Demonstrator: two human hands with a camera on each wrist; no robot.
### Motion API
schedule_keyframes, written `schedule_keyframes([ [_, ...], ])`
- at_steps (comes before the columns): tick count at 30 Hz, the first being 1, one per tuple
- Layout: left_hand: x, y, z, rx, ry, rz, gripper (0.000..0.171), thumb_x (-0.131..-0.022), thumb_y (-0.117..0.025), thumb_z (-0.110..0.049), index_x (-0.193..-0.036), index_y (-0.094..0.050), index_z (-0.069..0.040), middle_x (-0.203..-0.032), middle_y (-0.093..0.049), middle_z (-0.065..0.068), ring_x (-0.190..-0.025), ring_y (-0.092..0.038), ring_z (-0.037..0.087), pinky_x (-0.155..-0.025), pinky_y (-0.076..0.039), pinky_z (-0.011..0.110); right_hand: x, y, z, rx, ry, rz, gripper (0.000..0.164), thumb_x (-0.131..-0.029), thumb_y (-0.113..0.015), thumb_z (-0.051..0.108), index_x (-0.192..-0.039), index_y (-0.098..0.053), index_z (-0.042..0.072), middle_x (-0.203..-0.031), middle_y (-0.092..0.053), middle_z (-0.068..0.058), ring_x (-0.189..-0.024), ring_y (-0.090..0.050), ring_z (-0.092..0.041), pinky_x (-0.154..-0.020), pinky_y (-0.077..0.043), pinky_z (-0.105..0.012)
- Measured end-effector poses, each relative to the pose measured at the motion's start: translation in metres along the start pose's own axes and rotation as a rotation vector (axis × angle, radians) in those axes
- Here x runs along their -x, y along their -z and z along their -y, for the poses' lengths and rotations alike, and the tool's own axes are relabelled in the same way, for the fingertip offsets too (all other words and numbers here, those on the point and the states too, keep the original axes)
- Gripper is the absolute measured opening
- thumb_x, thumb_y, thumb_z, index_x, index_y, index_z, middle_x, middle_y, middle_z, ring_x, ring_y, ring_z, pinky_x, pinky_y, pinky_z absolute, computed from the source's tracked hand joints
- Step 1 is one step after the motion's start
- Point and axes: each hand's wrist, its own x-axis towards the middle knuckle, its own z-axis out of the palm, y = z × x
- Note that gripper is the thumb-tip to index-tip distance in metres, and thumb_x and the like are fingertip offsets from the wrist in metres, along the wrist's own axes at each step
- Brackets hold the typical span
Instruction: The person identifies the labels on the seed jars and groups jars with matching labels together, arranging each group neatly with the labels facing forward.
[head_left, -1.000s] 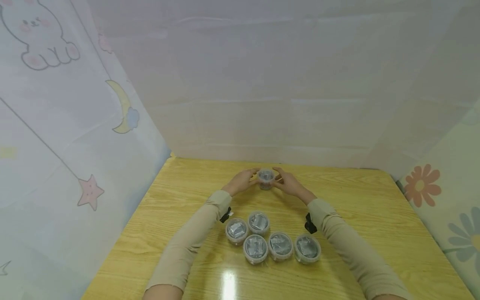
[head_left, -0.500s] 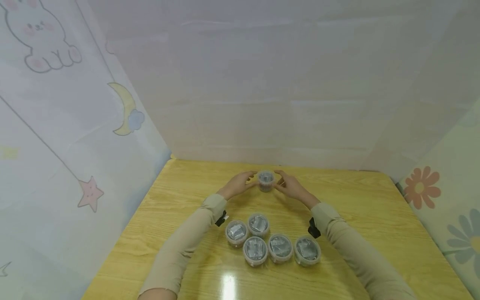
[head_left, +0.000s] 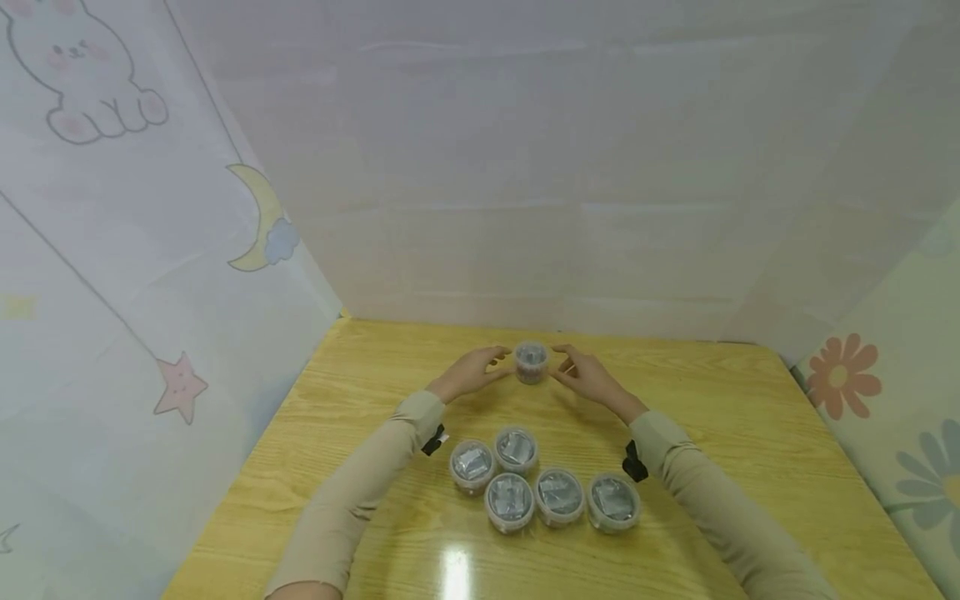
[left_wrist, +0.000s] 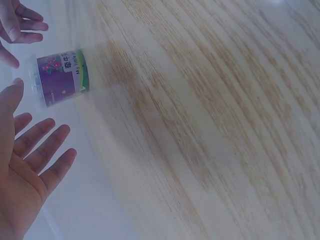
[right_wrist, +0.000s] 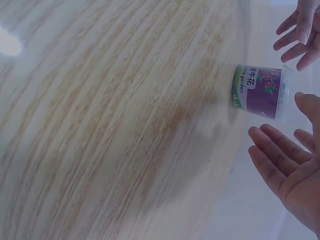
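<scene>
A small clear-lidded plastic cup [head_left: 532,364] stands upright toward the back of the table. In the left wrist view the cup [left_wrist: 60,80] shows a purple and green label with printed flowers and lettering. My left hand [head_left: 471,372] is just left of it, fingers relaxed and spread, with a small gap to the cup wall. On the other side my right hand [head_left: 589,377] is likewise open, its fingertips close to the cup. Neither hand holds anything. From the right wrist, the cup [right_wrist: 260,91] appears beyond the thumb of the right hand [right_wrist: 292,172].
Several similar cups with silvery packets under their lids stand nearer the front, among them a left cup [head_left: 472,465], a middle cup [head_left: 559,497] and a right cup [head_left: 613,502]. The wooden table [head_left: 360,533] meets a pale wall covering [head_left: 525,167] at the back.
Both hands have let go of the back cup and drawn slightly apart, left hand leftward and right hand rightward. The cups stay in place.
</scene>
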Motion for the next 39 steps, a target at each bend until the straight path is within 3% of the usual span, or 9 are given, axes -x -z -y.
schedule_keyframes([
  [8,0.004,0.001,0.007,0.011,-0.013,0.002,0.055,-0.094,-0.052,-0.041,-0.138,-0.043,-0.009,-0.134,-0.051,0.008,-0.115,-0.055,0.022,-0.097,-0.046,0.036,0.004,0.003,0.001,-0.021,-0.004,0.001,0.052,-0.093,-0.055,0.037,-0.131,-0.046,0.002,-0.102,-0.063,-0.019,-0.088,-0.064,-0.031,-0.075,-0.055,-0.043],
  [13,0.007,0.0,0.009,0.031,-0.012,0.025,0.056,-0.094,-0.051,-0.042,-0.139,-0.041,-0.01,-0.136,-0.05,0.007,-0.116,-0.054,0.022,-0.096,-0.047,0.037,0.008,0.004,0.004,-0.032,-0.02,0.01,0.043,-0.094,-0.056,0.029,-0.129,-0.049,0.005,-0.104,-0.063,-0.018,-0.091,-0.063,-0.031,-0.077,-0.054,-0.043],
  [25,0.016,0.001,0.006,0.036,-0.048,0.069,0.055,-0.094,-0.051,-0.041,-0.139,-0.042,-0.011,-0.136,-0.05,0.007,-0.117,-0.053,0.023,-0.097,-0.046,0.037,0.012,0.003,0.006,-0.05,0.036,0.01,0.041,-0.093,-0.058,0.021,-0.126,-0.051,-0.001,-0.104,-0.062,-0.018,-0.09,-0.063,-0.031,-0.077,-0.054,-0.043],
  [32,0.019,0.003,0.005,0.045,-0.074,0.083,0.055,-0.095,-0.051,-0.041,-0.139,-0.041,-0.01,-0.135,-0.05,0.011,-0.117,-0.054,0.025,-0.098,-0.046,0.039,0.014,0.004,0.008,-0.051,0.045,0.03,0.036,-0.093,-0.058,0.026,-0.124,-0.054,0.007,-0.106,-0.062,-0.015,-0.09,-0.063,-0.028,-0.079,-0.054,-0.043],
  [39,0.023,0.006,0.003,0.05,-0.078,0.097,0.054,-0.095,-0.052,-0.038,-0.14,-0.04,-0.01,-0.135,-0.05,0.007,-0.117,-0.054,0.023,-0.099,-0.045,0.037,0.018,0.003,0.008,-0.044,0.089,0.037,0.035,-0.093,-0.058,0.025,-0.123,-0.054,0.006,-0.108,-0.062,-0.017,-0.094,-0.062,-0.029,-0.079,-0.054,-0.043],
])
